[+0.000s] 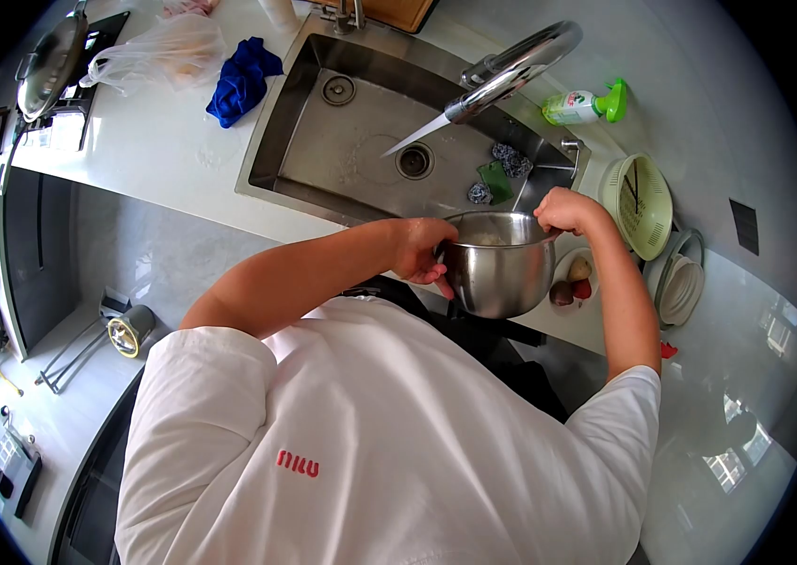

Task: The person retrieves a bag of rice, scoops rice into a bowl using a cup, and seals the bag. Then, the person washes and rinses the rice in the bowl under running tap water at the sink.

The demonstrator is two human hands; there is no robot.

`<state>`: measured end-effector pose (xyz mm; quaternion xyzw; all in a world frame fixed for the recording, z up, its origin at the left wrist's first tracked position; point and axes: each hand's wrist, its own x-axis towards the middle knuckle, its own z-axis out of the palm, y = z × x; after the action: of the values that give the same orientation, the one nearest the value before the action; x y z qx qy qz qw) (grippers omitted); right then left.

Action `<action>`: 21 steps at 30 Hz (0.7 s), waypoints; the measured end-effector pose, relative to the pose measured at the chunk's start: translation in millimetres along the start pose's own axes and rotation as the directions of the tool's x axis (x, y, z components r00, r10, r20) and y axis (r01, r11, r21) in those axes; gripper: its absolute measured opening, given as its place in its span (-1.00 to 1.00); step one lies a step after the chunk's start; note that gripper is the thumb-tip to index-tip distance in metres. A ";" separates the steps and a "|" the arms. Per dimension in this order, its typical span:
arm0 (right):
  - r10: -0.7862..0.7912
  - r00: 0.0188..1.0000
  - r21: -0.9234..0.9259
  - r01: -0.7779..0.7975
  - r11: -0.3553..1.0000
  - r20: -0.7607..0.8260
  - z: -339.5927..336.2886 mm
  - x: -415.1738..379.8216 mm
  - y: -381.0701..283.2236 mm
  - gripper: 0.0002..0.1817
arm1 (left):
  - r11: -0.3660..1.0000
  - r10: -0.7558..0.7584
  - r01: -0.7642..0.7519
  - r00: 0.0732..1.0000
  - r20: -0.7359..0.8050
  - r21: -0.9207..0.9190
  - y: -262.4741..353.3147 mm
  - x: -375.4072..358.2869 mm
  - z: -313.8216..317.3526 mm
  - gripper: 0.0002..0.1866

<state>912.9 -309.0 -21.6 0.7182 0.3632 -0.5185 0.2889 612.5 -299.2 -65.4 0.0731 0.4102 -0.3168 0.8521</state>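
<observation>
A shiny metal pot (498, 278) is held between my two hands at the front edge of the sink (323, 193). My left hand (424, 249) grips its left side, the thumb near the rim and the fingers along the wall. On the right, my right hand (563, 211) is closed at the rim. Something pale lies inside the pot, too small to make out. Water (417, 135) runs from the chrome faucet (502, 83) into the sink, left of the pot and near the drain (414, 161).
Scouring pads (512, 161) and a green sponge (496, 182) lie in the sink. Around it are a blue cloth (242, 83), plastic bag (165, 49), spray bottle (573, 107), green colander (637, 207) and a plate of round items (579, 269). A pan (53, 66) stands far left.
</observation>
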 end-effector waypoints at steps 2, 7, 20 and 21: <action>0.006 1.000 0.004 -0.006 1.000 0.006 -0.8 0.2 -0.9 -0.68 | 1.000 0.000 0.000 1.000 0.003 0.008 0.4 0.9 -1.0 -0.60; 0.024 1.000 0.009 -0.024 1.000 0.007 -1.2 4.8 -1.1 -0.67 | 1.000 -0.011 0.011 1.000 0.018 0.021 2.0 5.9 -6.4 -0.56; 0.054 0.998 0.002 -0.054 0.999 0.026 1.2 15.0 -0.5 -0.76 | 1.000 -0.012 0.012 1.000 -0.003 0.002 2.5 6.1 -7.9 -0.61; 0.052 0.998 0.002 -0.052 0.999 0.031 0.8 15.7 -0.3 -0.77 | 1.000 -0.013 0.013 1.000 -0.002 0.001 2.6 5.4 -7.9 -0.61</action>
<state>915.3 -306.0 -36.9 0.7198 0.3392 -0.5224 0.3065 611.4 -296.7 -75.0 0.0711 0.4116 -0.3225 0.8494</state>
